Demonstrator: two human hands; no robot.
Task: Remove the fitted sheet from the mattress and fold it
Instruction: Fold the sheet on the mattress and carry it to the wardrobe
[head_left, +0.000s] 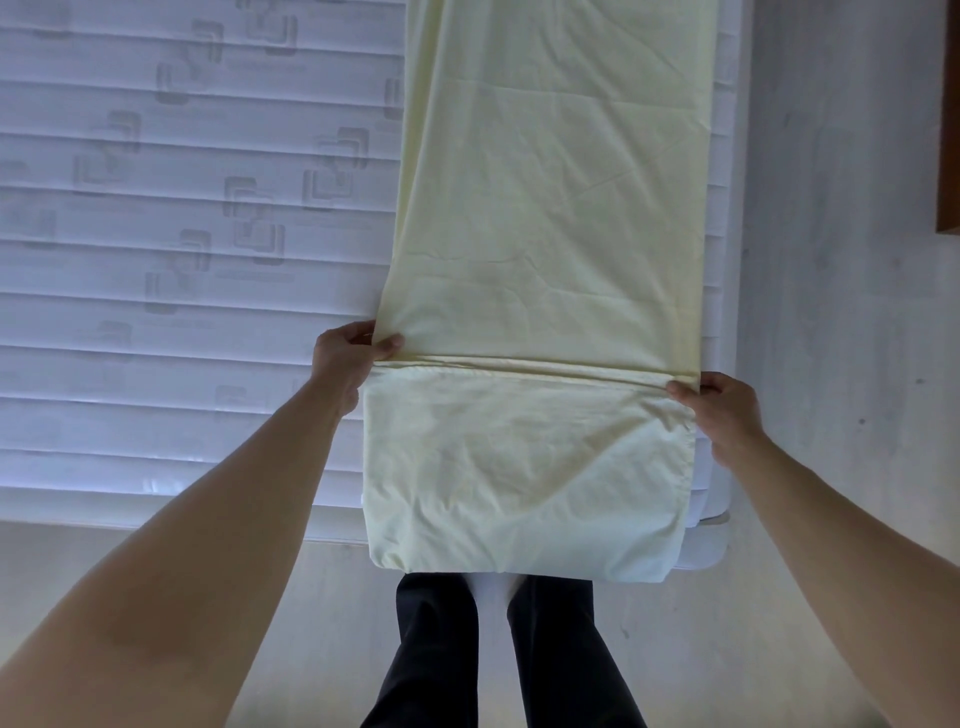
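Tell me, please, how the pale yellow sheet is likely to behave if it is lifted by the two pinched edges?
The sheet would probably sag between the left hand and right hand, since it creases softly. It looks thin, so likely light. The near end, overhanging the mattress, may unfold.

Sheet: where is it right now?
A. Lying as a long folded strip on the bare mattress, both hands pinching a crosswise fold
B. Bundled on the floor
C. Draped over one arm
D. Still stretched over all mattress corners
A: the sheet lies as a narrow strip on the bare mattress, with the left hand and right hand pinching the ends of a crosswise fold.
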